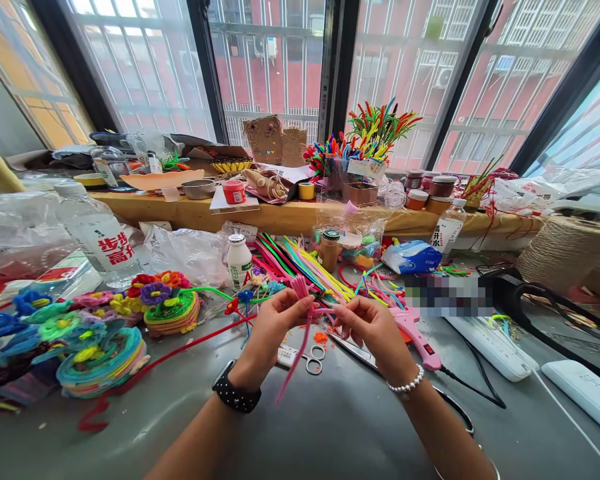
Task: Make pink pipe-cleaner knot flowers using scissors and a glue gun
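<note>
Between thumb and fingers my left hand (283, 320) pinches a bundle of pink pipe cleaners (301, 288), whose tips stick up above the thumb. One long pink strand hangs down from it toward the table. My right hand (373, 327) is closed on the end of a pink pipe cleaner that runs sideways from the bundle. Below the hands lie small scissors (315, 360) with metal loops. Under my right hand sits a larger pair of scissors (355, 349), partly covered. A pink glue gun (417, 337) rests just right of that hand.
Pipe-cleaner flower pots (103, 363) stand at the left, near a large water bottle (97, 240). Loose coloured pipe cleaners (285, 260) lie behind the hands, beside a white bottle (239, 262) and a brown jar (329, 250). A power strip (495, 347) and twine spool (565, 253) are at the right.
</note>
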Available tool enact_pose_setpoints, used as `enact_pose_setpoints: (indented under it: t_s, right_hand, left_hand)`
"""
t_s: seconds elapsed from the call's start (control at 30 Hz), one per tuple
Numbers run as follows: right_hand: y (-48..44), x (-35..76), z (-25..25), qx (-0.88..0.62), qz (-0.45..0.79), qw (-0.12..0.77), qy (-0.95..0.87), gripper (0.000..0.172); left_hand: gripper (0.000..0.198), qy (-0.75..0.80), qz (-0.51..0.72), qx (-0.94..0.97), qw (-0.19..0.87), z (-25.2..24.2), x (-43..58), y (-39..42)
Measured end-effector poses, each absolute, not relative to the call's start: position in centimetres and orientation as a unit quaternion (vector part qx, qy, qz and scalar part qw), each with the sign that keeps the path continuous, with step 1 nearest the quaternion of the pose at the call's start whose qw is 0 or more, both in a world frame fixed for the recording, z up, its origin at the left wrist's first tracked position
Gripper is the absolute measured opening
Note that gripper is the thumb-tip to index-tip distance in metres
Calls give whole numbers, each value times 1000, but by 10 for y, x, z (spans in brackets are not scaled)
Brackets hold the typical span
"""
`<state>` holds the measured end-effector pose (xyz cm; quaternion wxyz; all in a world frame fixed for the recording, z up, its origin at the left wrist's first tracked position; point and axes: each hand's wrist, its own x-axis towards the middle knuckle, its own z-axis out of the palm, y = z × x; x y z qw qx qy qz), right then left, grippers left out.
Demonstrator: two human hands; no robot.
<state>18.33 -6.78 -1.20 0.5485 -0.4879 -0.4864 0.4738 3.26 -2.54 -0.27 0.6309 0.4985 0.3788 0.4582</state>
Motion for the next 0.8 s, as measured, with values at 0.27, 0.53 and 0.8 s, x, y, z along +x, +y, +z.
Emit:
enact_pose_setpoints:
  t_s: [0.27,0.53,0.8]
  right_hand:
    - [-64,177,-21,-492,571,436,-492,27]
    - [-64,195,-13,-485,503,395,-597,24]
    - [-69,192,-1,-498,396,395,-663,21]
  left_hand:
    - [19,374,514,534,557,-6,31,-25]
    - [21,385,459,571,560,-3,31,-26]
    - [25,378,349,674,529,2,37,-32]
